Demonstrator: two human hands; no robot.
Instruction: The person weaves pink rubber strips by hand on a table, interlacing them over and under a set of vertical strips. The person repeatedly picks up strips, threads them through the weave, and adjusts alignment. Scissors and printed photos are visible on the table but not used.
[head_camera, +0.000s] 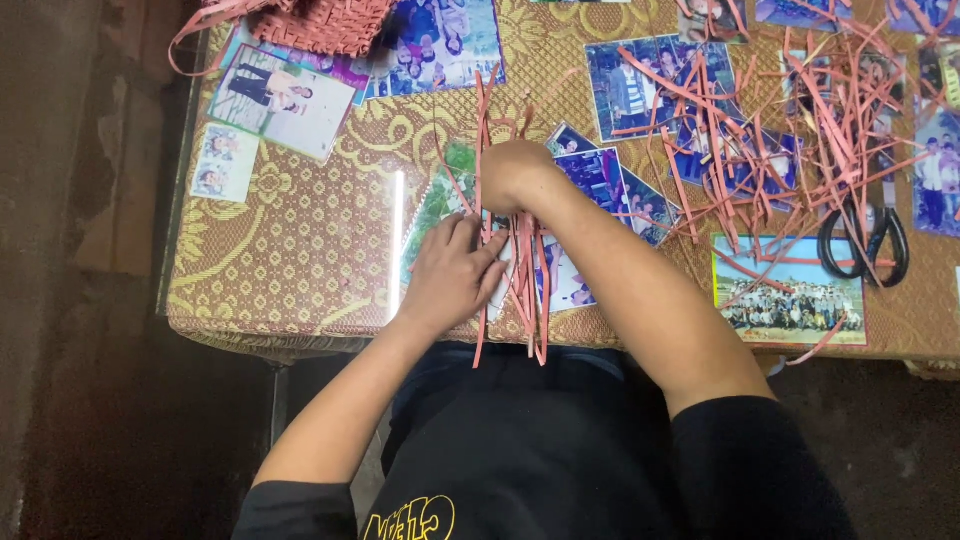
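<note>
A bundle of long pink strips (527, 268) lies lengthwise on the table, running from the far side over the near edge. My left hand (452, 272) presses flat on the strips' left side, fingers spread. My right hand (513, 175) is curled over the upper part of the bundle, gripping the strips. A loose heap of the same pink strips (790, 120) is scattered at the right of the table.
The table (300, 260) has a gold-patterned cloth under glass with many photographs. Black scissors (865, 240) lie at the right. A woven pink basket piece (320, 25) sits at the far left. Dark floor lies to the left.
</note>
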